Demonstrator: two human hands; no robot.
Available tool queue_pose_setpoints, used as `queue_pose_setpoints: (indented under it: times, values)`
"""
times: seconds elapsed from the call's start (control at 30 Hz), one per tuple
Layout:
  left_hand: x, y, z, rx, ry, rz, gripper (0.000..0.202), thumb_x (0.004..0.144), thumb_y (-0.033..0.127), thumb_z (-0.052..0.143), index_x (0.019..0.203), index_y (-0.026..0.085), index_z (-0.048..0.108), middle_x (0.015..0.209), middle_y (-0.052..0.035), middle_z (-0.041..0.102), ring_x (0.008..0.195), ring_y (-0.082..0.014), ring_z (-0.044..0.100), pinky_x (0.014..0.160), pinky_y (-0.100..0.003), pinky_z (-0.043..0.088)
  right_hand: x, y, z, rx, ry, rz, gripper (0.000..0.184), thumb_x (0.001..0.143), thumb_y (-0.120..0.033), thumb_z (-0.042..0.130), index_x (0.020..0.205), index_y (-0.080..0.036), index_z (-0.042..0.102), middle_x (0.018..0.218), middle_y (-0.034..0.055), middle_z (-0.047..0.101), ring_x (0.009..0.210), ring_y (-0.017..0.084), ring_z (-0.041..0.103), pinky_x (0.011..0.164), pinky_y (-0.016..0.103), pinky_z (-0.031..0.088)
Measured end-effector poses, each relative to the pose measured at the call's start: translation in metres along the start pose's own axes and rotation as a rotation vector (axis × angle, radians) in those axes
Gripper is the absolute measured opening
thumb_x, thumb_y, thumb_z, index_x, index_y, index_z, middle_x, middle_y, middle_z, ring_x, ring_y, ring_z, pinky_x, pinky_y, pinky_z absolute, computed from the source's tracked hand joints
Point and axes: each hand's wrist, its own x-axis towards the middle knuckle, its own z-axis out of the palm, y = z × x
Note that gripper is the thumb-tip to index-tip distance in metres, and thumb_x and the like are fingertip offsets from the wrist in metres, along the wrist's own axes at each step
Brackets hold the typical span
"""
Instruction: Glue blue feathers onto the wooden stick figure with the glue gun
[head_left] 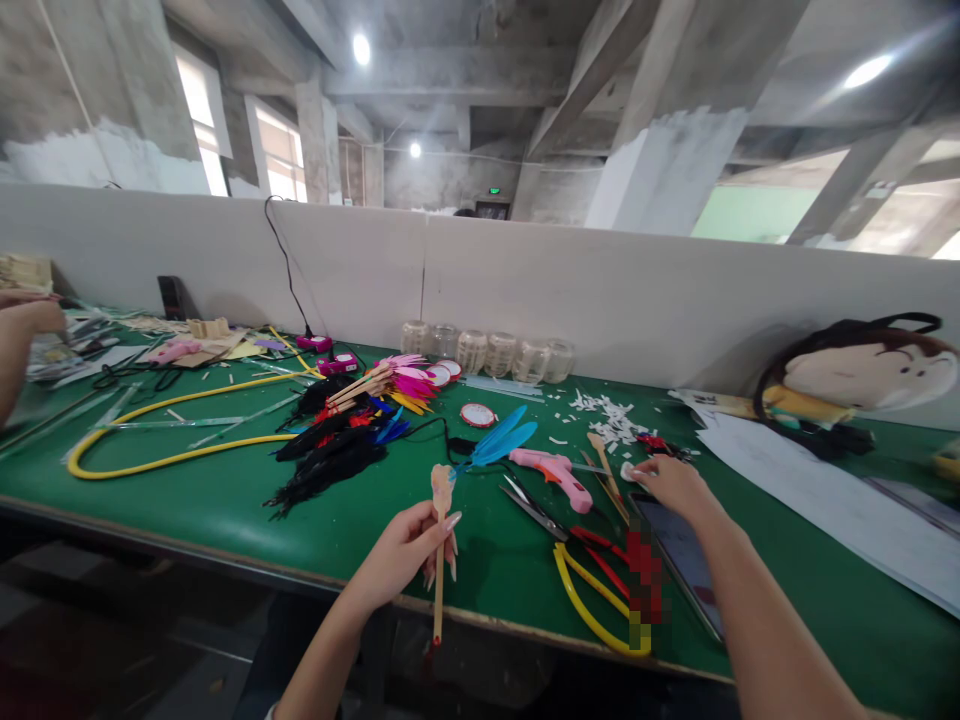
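Observation:
My left hand (411,548) is closed around a thin wooden stick (441,492) with a wide, flat, shaped head, held upright above the table's front edge. The stick's lower tip is red. My right hand (679,488) pinches a small white piece (628,470) close to the table, over the top of a dark phone (679,555). Other wooden sticks (606,470) lie just left of those fingers. Between my hands are a pink glue gun (555,474), scissors (536,508) and blue feathers (499,440).
Black feathers (330,465) and pink-tipped sticks (375,380) are piled left of centre, beside a yellow tube (150,472). Clear jars (501,354) line the partition. White scraps (615,415), paper sheets (825,490) and a doll bag (855,375) lie right. Another person's hand (30,315) is far left.

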Motion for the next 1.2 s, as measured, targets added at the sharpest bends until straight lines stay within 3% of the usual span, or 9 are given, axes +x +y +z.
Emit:
queue_pose_setpoints:
  times: [0.33,0.57,0.73,0.87,1.03,1.2]
  values:
    - [-0.001,0.001,0.000,0.002,-0.008,0.006,0.033,0.079,0.045,0.050,0.071,0.014,0.048,0.056,0.0013,0.056,0.037,-0.0033,0.043,0.036,-0.015,0.036,0.006,-0.013,0.005,-0.111,-0.023,0.068,0.028,0.077,-0.029,0.047,0.074,-0.010,0.067,0.078,0.0173,0.067,0.077,0.027,0.063,0.063,0.030,0.044]
    - [0.000,-0.001,0.000,-0.006,0.004,-0.007,0.035,0.077,0.048,0.051,0.070,0.014,0.048,0.055,0.0015,0.057,0.037,-0.0041,0.043,0.036,-0.016,0.036,0.022,-0.014,0.006,-0.147,-0.048,0.091,0.027,0.069,-0.028,0.055,0.080,-0.007,0.067,0.082,0.0211,0.066,0.077,0.029,0.063,0.062,0.031,0.045]
    - [0.000,-0.001,0.001,0.002,0.000,-0.015,0.035,0.077,0.048,0.051,0.070,0.014,0.049,0.055,0.0016,0.057,0.037,-0.0044,0.044,0.036,-0.016,0.036,0.031,-0.012,0.000,-0.129,-0.062,0.089,0.021,0.065,-0.033,0.060,0.066,-0.013,0.068,0.070,0.0146,0.066,0.070,0.027,0.063,0.059,0.031,0.045]
    - [0.000,-0.001,0.000,0.011,-0.009,-0.018,0.034,0.077,0.048,0.050,0.071,0.014,0.049,0.056,0.0017,0.056,0.038,-0.0044,0.043,0.036,-0.016,0.036,0.029,-0.009,-0.006,-0.084,-0.079,0.081,0.030,0.068,-0.041,0.057,0.056,-0.015,0.067,0.065,0.0121,0.066,0.064,0.025,0.062,0.055,0.029,0.044]
    - [-0.001,0.000,0.000,0.010,-0.016,-0.034,0.035,0.077,0.050,0.050,0.071,0.015,0.049,0.057,0.0014,0.056,0.038,-0.0048,0.043,0.036,-0.017,0.035,0.019,-0.008,-0.007,-0.039,-0.029,0.056,0.035,0.072,-0.046,0.053,0.065,-0.016,0.069,0.067,0.0100,0.066,0.066,0.023,0.061,0.055,0.027,0.042]
    - [0.002,0.000,-0.001,0.041,0.031,-0.025,0.038,0.076,0.051,0.050,0.067,0.014,0.050,0.058,0.0015,0.053,0.043,-0.0060,0.042,0.042,-0.019,0.036,0.014,-0.009,-0.007,-0.031,-0.003,0.035,0.035,0.077,-0.043,0.048,0.070,-0.015,0.068,0.071,0.0104,0.067,0.070,0.024,0.061,0.058,0.028,0.041]
